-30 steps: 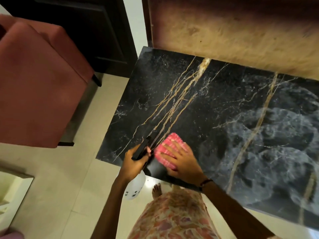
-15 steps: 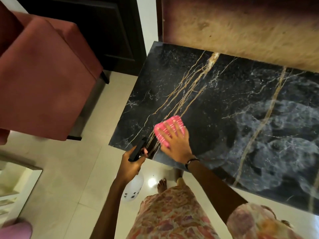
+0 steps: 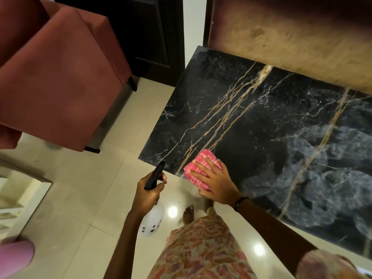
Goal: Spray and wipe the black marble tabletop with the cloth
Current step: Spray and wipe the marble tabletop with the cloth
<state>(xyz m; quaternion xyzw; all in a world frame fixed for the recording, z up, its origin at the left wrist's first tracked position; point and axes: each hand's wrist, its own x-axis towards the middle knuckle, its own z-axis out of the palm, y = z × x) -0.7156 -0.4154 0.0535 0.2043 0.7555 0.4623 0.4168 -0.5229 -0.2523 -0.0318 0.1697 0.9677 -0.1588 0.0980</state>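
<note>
The black marble tabletop [image 3: 271, 125], veined in gold and white, fills the right half of the view. A folded pink checked cloth [image 3: 198, 168] lies at its near left corner. My right hand [image 3: 215, 179] presses flat on the cloth with fingers spread. My left hand [image 3: 148, 195] grips a white spray bottle [image 3: 152, 222] by its black trigger head, held over the floor just left of the table's corner. The bottle's body hangs below my fist.
A red upholstered chair [image 3: 58, 81] stands to the left on the cream tiled floor [image 3: 80, 198]. A dark cabinet [image 3: 153, 35] is behind it, and a tan textured wall panel [image 3: 291, 37] runs along the table's far edge. My bare foot [image 3: 188, 214] is by the table.
My right hand has slid the cloth back toward the table's near edge after pushing it away. The left hand with the bottle has stayed beside the corner.
</note>
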